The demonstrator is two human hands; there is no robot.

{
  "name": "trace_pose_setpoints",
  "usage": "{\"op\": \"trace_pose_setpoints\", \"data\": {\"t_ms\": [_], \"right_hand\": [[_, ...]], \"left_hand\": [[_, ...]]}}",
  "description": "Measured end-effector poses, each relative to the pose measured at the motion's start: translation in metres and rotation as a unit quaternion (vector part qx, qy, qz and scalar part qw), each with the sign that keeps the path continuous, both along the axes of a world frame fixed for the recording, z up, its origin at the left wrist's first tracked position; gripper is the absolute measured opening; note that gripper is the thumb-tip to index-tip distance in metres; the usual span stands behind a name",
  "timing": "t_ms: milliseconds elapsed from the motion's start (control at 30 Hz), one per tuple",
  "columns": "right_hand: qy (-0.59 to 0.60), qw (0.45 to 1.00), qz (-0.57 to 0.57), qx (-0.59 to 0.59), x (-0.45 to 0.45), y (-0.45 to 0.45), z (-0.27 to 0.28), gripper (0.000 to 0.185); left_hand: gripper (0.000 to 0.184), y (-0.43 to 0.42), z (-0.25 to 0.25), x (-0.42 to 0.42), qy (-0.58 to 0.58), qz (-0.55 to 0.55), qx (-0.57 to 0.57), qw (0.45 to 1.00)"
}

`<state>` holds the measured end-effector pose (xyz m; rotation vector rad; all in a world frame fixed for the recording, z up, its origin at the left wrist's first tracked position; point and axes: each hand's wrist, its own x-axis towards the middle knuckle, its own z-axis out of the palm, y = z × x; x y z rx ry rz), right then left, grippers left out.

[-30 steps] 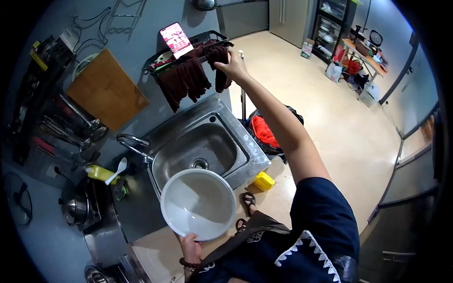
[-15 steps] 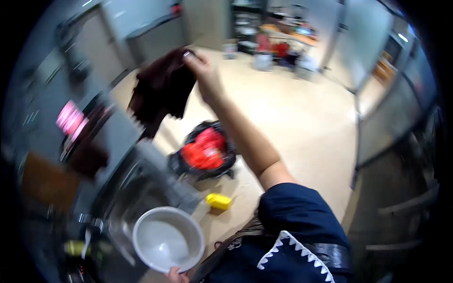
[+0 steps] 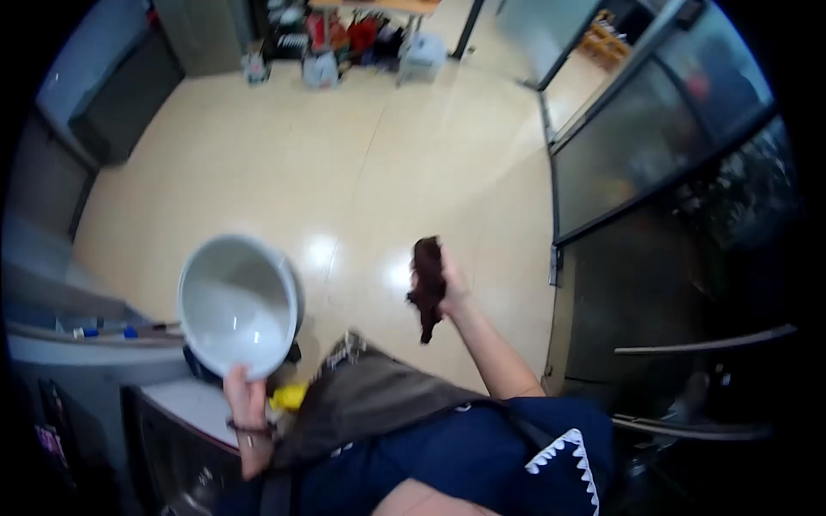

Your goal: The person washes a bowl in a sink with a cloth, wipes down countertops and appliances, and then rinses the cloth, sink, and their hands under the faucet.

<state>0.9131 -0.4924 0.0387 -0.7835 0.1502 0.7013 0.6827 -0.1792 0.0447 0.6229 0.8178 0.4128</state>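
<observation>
My left hand (image 3: pixel 245 397) is closed on the near rim of a white plastic basin (image 3: pixel 231 305). The basin is tilted so its inside faces me, and nothing shows in it. A dark maroon cloth (image 3: pixel 428 279) with a ragged edge hangs bunched in my right hand (image 3: pixel 455 291), out in front of me over the floor. The cloth covers most of that hand's fingers. Basin and cloth are well apart.
At the lower left is a counter (image 3: pixel 194 408) with a sink. A yellow object (image 3: pixel 289 396) lies beside my dark apron (image 3: pixel 370 391). Glass doors (image 3: pixel 632 150) with long metal handles (image 3: pixel 705 341) stand to the right. Plastic bags (image 3: pixel 321 69) sit by a table across the tiled floor (image 3: pixel 344 163).
My view has swung right, away from the sink. My right hand has come down, and the cloth, spread out before, is now bunched. My left hand has brought the basin along, tilted.
</observation>
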Motion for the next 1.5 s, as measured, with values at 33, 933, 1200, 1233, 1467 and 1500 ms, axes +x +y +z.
{"op": "trace_pose_setpoints", "data": {"t_ms": [33, 933, 1200, 1233, 1467, 1500], "right_hand": [[0.015, 0.998, -0.021, 0.049, 0.010, -0.014, 0.006, 0.046], [-0.381, 0.829, -0.387, -0.136, 0.645, -0.059, -0.032, 0.048], [0.020, 0.999, -0.033, 0.007, 0.863, -0.062, -0.063, 0.049], [0.017, 1.000, 0.005, -0.023, 0.882, -0.050, -0.069, 0.049], [-0.013, 0.982, 0.114, -0.150, 1.011, 0.046, -0.125, 0.048], [-0.001, 0.988, 0.073, -0.134, 1.040, 0.055, -0.117, 0.048]], "left_hand": [[0.046, -0.011, 0.012, 0.036, -0.003, -0.020, 0.002, 1.000], [0.032, -0.141, -0.031, 0.810, -0.019, -0.469, -0.284, 0.836], [0.040, -0.158, 0.031, 0.978, 0.013, -0.396, -0.151, 0.906], [0.041, -0.149, 0.034, 0.992, -0.004, -0.401, -0.200, 0.894], [0.043, -0.086, 0.011, 1.077, -0.012, -0.266, -0.191, 0.945], [0.043, -0.075, 0.012, 1.094, -0.013, -0.241, -0.144, 0.960]]}}
